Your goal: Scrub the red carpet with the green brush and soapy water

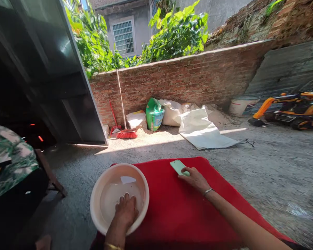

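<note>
Brick wall (187, 78) beyond red cloth (169, 201); left hand (126, 210), fingers apart, in basin (145, 194); right hand (194, 178) grips green phone (177, 166).

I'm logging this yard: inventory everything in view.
Round plastic basin: 1, cream, on cloth
Phone-like slab: 1, mint, foreground
Fuzzy cloth: 1, red, foreground
Bristle broom: 1, red, against wall
Dustpan: 1, red, beside broom
Printed sack: 1, green, near wall
Plain sacks: several, white, near wall
Round bucket: 1, white, right
Toy-like excavator: 1, orange-black, right
Brick wall: 1, reddish, background
Leafy plants: several, green, background
Barred window: 1, pale, background
Metal door: 1, dark, left
Seated person: 1, patterned clothing, left
Left hand: 1, yellow-bangled, in basin
Right hand: 1, silver-bangled, on slab
</note>
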A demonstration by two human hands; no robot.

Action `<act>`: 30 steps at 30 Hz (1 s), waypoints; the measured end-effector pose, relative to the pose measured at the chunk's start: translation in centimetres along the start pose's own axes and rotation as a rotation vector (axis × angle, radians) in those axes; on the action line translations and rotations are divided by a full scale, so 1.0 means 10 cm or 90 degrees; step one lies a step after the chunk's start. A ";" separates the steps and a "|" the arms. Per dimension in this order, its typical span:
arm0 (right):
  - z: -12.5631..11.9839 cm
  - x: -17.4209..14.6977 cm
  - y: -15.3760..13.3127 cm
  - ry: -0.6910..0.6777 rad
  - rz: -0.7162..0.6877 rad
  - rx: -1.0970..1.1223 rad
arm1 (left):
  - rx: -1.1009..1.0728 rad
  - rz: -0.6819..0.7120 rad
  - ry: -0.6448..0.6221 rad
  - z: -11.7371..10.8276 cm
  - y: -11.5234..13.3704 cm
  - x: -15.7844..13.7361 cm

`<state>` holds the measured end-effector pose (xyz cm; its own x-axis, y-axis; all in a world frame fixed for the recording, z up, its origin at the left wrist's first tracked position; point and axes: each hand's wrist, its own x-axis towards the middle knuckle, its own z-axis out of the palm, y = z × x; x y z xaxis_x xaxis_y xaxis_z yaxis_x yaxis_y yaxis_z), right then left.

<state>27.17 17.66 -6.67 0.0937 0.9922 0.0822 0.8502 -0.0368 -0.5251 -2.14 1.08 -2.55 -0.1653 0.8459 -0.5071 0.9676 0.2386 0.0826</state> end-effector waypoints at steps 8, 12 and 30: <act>0.68 -0.21 -1.19 -0.237 -0.199 -0.063 | -0.020 -0.009 -0.010 -0.04 0.05 -0.07; 0.69 -0.17 -1.24 -0.246 -0.168 -0.112 | -0.055 -0.004 -0.013 -0.05 0.08 -0.09; 0.60 0.09 -1.31 -0.240 -0.151 -0.089 | -0.057 -0.003 -0.018 -0.02 0.05 -0.09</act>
<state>12.98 19.78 -4.82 -0.2843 0.9483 -0.1411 0.8893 0.2059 -0.4083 -1.52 0.54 -1.90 -0.1631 0.8308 -0.5322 0.9457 0.2853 0.1554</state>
